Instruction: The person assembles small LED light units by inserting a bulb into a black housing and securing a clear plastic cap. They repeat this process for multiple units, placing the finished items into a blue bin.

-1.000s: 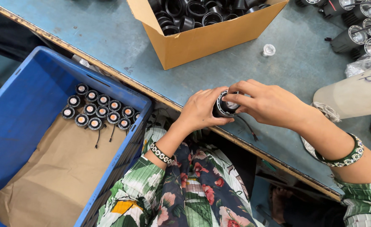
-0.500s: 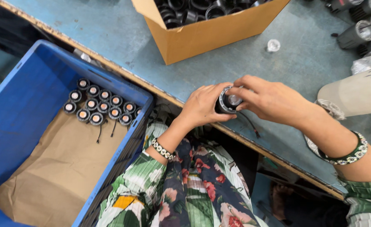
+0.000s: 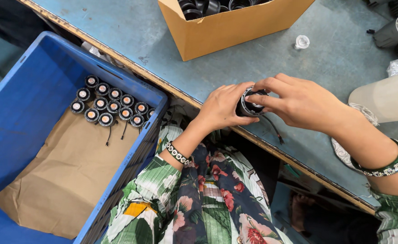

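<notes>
Left hand [image 3: 221,108] cupping black lamp housing [image 3: 248,106] at table [image 3: 117,27] edge; right hand [image 3: 298,101] fingertips pinching its rim. Blue crate [image 3: 23,90] with finished lamps [image 3: 106,104] left, cardboard box [image 3: 226,31] behind.

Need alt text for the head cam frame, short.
Both hands, left hand and right hand, hold a small black round part with trailing wires at the edge of a blue-grey table. A blue crate holds rows of similar parts; a cardboard box sits beyond.

Single head-worn view: looks steeply down, close over table edge [image 3: 194,97], lap and blue crate [image 3: 36,81] at left.
</notes>
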